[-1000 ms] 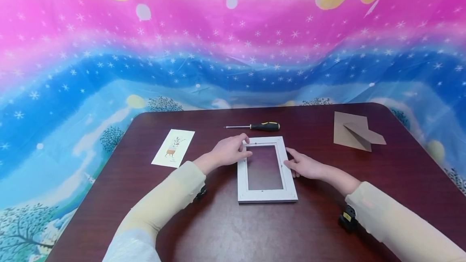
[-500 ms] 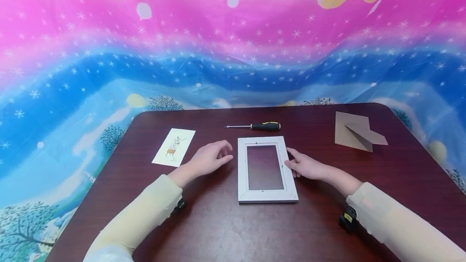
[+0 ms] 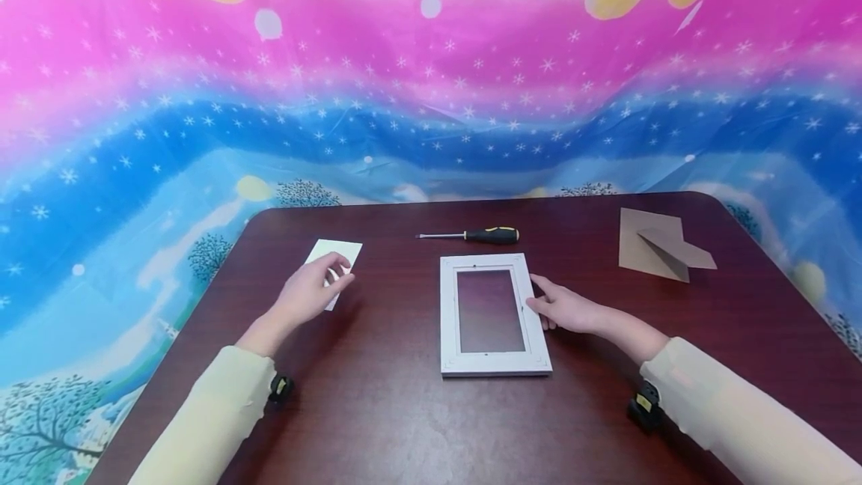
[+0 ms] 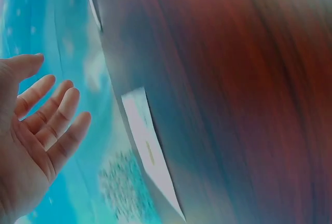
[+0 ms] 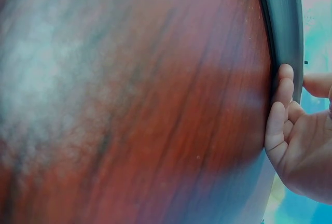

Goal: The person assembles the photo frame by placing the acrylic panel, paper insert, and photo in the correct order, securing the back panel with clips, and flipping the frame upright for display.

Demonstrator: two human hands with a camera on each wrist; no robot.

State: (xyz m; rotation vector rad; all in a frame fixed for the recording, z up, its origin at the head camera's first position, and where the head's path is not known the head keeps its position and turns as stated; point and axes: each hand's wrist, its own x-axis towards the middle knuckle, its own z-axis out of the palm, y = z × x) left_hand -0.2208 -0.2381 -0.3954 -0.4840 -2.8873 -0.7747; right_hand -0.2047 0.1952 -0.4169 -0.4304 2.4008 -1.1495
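Observation:
A white picture frame lies flat on the dark red table, its middle a see-through pane. At its right edge my right hand grips it, thumb over the top and fingers against the side; in the right wrist view the fingers press along the frame's edge. My left hand hovers over the white printed card, covering much of it. In the left wrist view the left hand has loosely spread fingers and stands apart from the card.
A black and yellow screwdriver lies behind the frame. Far right on the table stands a brown backing board with its leg folded out. A printed cloth hangs behind the table.
My left hand has let go of the frame's upper left side and moved left to above the card. The right hand and the frame stay in place.

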